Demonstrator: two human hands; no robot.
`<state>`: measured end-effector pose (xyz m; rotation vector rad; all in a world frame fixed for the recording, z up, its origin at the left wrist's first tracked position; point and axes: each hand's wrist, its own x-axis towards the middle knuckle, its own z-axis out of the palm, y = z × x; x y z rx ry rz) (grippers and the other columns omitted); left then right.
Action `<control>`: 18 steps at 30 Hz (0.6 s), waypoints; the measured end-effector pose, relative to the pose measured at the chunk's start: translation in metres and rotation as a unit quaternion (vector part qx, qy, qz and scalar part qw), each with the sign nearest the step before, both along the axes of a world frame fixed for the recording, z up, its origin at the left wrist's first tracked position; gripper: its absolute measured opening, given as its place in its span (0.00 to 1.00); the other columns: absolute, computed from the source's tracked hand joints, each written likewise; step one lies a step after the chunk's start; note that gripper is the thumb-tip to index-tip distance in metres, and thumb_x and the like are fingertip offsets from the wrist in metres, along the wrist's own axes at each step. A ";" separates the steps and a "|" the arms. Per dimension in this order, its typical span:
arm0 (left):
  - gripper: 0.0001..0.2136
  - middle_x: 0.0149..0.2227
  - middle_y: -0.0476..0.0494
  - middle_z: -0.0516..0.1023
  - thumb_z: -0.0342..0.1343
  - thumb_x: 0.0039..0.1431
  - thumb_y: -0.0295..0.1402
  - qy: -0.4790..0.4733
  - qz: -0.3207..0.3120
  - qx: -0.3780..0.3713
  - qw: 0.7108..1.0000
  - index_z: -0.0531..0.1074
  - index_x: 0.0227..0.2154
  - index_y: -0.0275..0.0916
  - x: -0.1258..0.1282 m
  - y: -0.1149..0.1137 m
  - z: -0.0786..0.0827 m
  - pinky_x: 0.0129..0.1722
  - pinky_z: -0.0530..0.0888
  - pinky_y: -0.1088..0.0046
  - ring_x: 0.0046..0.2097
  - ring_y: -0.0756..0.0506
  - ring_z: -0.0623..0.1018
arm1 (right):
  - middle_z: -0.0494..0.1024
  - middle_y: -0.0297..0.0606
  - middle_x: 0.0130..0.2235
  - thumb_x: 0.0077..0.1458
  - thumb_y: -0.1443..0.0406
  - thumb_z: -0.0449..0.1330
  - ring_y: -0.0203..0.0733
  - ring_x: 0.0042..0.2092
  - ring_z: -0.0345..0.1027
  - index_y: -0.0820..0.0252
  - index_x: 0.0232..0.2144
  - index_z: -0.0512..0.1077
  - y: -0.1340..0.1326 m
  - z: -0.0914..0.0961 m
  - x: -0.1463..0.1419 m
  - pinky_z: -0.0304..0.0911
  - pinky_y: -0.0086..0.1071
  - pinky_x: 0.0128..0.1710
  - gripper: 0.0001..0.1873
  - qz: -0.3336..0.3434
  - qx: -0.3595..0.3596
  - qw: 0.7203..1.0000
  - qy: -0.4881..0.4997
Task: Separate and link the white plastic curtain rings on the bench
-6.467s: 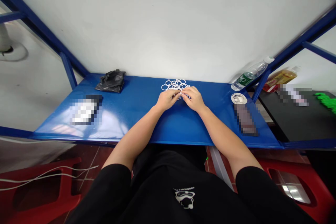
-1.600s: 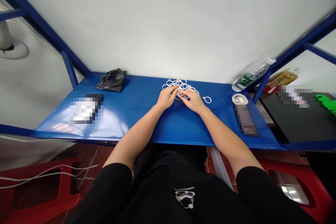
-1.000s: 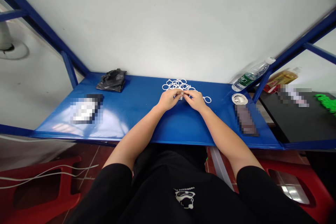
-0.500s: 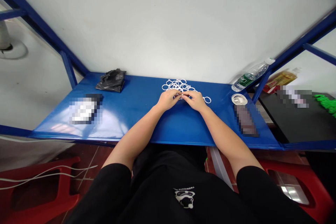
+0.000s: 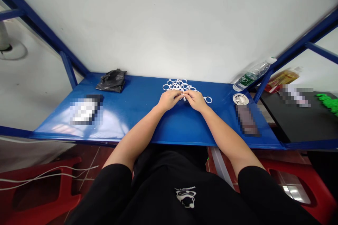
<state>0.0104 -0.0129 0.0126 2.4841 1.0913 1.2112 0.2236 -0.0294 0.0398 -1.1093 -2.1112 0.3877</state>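
A cluster of linked white plastic rings (image 5: 176, 85) lies near the back of the blue metal table (image 5: 132, 93). One more ring (image 5: 208, 100) sits at the cluster's right end. My left hand (image 5: 169, 100) and my right hand (image 5: 194, 100) rest at the cluster's front edge, their fingertips meeting. Between those fingertips, both hands pinch a small white ring part (image 5: 184, 98), mostly hidden by my fingers. The front part of the cluster is hidden behind my hands.
A crumpled black plastic bag (image 5: 111, 81) lies at the table's back left, near a pixelated object (image 5: 85, 109). To the right are a water bottle (image 5: 252, 76), a round white coil (image 5: 240, 99) and a pixelated item (image 5: 246, 120). Red stools (image 5: 39, 190) stand below.
The lone ring now lies right of the cluster, absent from the oldest frame. My fingertips have shifted slightly on the rings, with both hands staying at the cluster's front.
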 end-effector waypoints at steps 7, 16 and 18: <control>0.15 0.40 0.41 0.87 0.52 0.77 0.41 0.040 0.031 0.088 0.995 0.83 0.46 0.42 0.004 0.002 -0.006 0.41 0.77 0.68 0.41 0.44 0.85 | 0.85 0.38 0.38 0.71 0.57 0.55 0.45 0.40 0.78 0.53 0.41 0.80 -0.001 0.002 0.000 0.69 0.36 0.42 0.15 -0.003 0.016 1.000 0.006; 0.14 0.38 0.42 0.86 0.53 0.76 0.40 0.023 0.029 0.100 0.994 0.82 0.42 0.41 0.003 0.002 -0.003 0.40 0.77 0.68 0.38 0.45 0.84 | 0.84 0.38 0.39 0.70 0.58 0.55 0.46 0.41 0.77 0.53 0.40 0.79 -0.001 -0.001 -0.002 0.69 0.37 0.44 0.13 -0.012 0.023 1.000 0.013; 0.13 0.40 0.41 0.86 0.54 0.75 0.39 0.022 0.028 0.078 0.996 0.82 0.42 0.41 0.002 0.002 -0.001 0.44 0.78 0.65 0.41 0.44 0.83 | 0.84 0.39 0.40 0.70 0.58 0.55 0.47 0.43 0.76 0.53 0.39 0.78 0.000 0.001 0.000 0.69 0.39 0.47 0.13 -0.029 0.047 0.998 0.009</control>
